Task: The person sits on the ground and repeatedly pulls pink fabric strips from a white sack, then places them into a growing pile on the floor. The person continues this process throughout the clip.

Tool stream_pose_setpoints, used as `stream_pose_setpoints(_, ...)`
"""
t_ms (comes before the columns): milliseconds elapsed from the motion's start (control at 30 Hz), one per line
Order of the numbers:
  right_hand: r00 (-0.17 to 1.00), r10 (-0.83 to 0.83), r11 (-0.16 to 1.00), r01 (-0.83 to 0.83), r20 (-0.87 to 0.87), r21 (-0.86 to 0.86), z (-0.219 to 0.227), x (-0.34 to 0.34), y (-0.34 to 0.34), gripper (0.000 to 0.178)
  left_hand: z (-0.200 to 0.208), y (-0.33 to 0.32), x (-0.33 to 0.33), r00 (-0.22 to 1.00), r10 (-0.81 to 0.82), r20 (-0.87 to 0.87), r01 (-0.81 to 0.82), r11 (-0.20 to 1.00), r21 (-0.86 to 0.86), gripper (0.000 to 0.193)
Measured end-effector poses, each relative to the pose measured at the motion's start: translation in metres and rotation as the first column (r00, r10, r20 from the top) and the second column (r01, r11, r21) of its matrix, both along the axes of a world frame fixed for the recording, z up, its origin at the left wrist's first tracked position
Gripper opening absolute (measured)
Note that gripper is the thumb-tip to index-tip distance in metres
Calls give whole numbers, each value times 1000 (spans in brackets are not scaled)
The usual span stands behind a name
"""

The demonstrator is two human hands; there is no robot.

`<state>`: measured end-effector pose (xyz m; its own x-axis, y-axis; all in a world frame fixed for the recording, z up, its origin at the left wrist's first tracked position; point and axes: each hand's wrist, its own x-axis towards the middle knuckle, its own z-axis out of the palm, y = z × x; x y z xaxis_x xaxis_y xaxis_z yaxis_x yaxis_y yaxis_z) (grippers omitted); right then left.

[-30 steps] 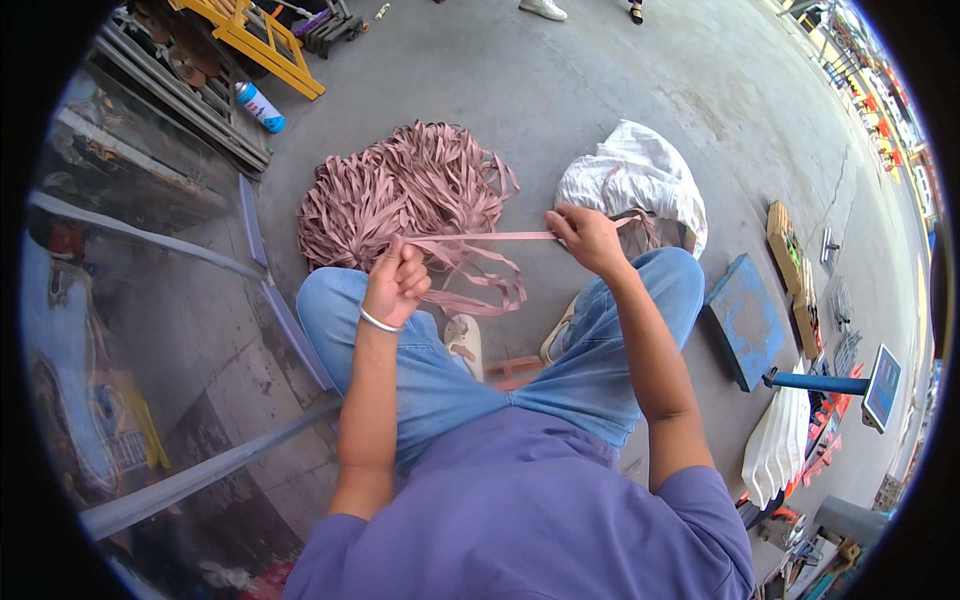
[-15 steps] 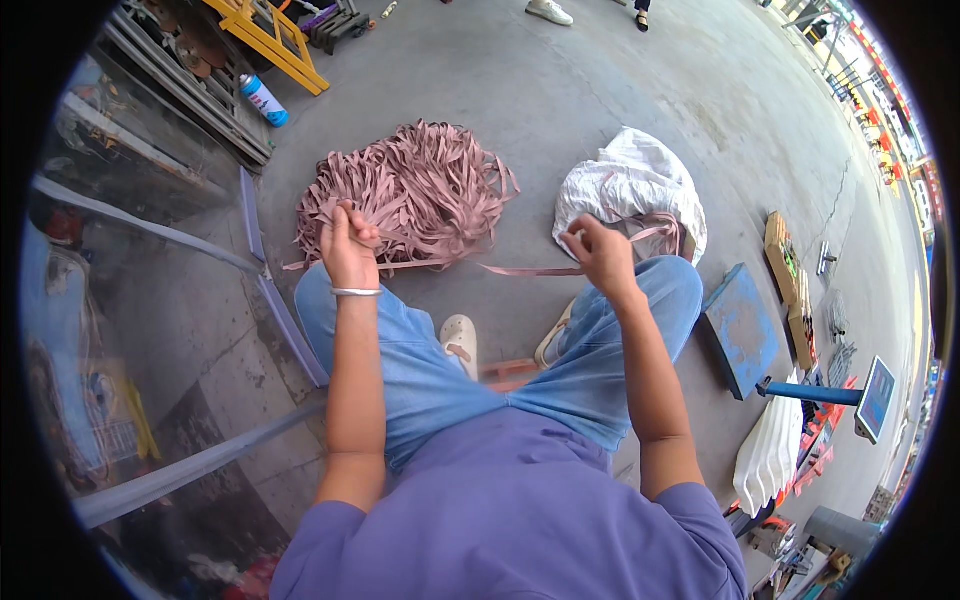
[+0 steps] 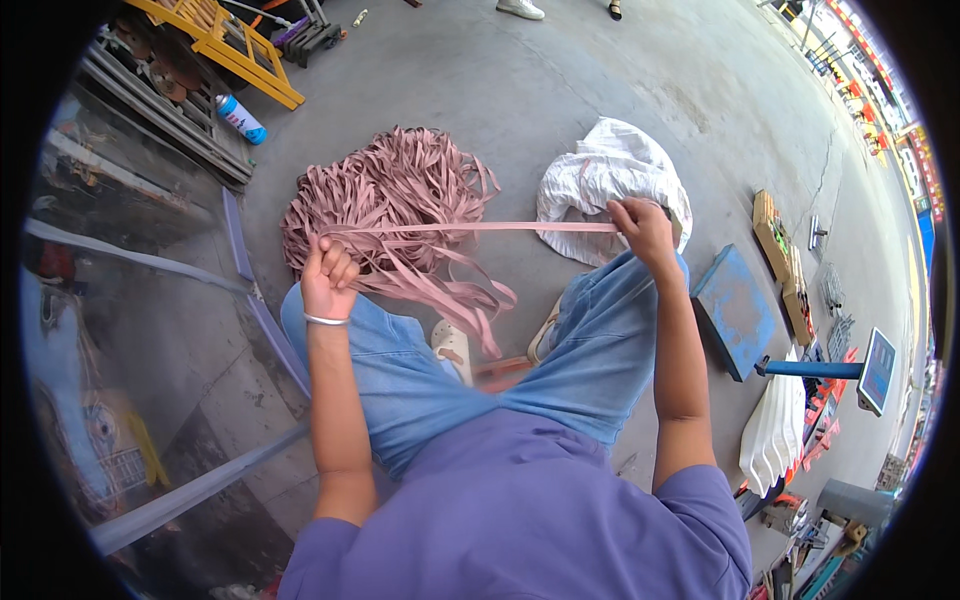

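A long flat dusty-pink ribbon (image 3: 500,227) runs nearly straight between my two hands. My left hand (image 3: 330,280), with a pale band at the wrist, is closed on it beside the near edge of a big tangled heap of the same ribbon (image 3: 400,185). Its other end of the span is pinched in my right hand (image 3: 645,235), in front of a white woven sack (image 3: 625,165). Loose loops of ribbon (image 3: 450,290) hang from near my left hand toward my shoe. The right hand covers part of the sack's mouth.
A blue platform scale (image 3: 738,310) with a display (image 3: 876,370) on a post stands at right, near wooden trays (image 3: 780,250). Left are a glass-panelled frame (image 3: 140,250), a spray can (image 3: 242,120) and a yellow frame (image 3: 235,50). Another person's shoe (image 3: 520,9) shows far off.
My right hand has moved right and my left hand slightly left and nearer. The ribbon between them has risen and pulled straight. Loose loops now hang out in front of the heap.
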<state>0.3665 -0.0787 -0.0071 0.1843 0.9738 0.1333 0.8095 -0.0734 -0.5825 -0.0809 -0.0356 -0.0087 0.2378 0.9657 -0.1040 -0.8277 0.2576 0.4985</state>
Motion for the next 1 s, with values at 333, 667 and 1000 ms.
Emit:
stream_pose_setpoints(333,771,-494,796,587,-402,147,-18,67,-43,31,12,18,-22,852,522,-33,-518,851,86,26)
stream_pose_setpoints(667,886,462,821,-415,-31,392,49,-207,-10,30,41,-50,126,880,-291,-376,149,919,-364,30)
stream_pose_setpoints(1000,958,-285,957,284,12,55,2,41,-24,44,-8,7,-63,919,235,317,-252,967,16,26)
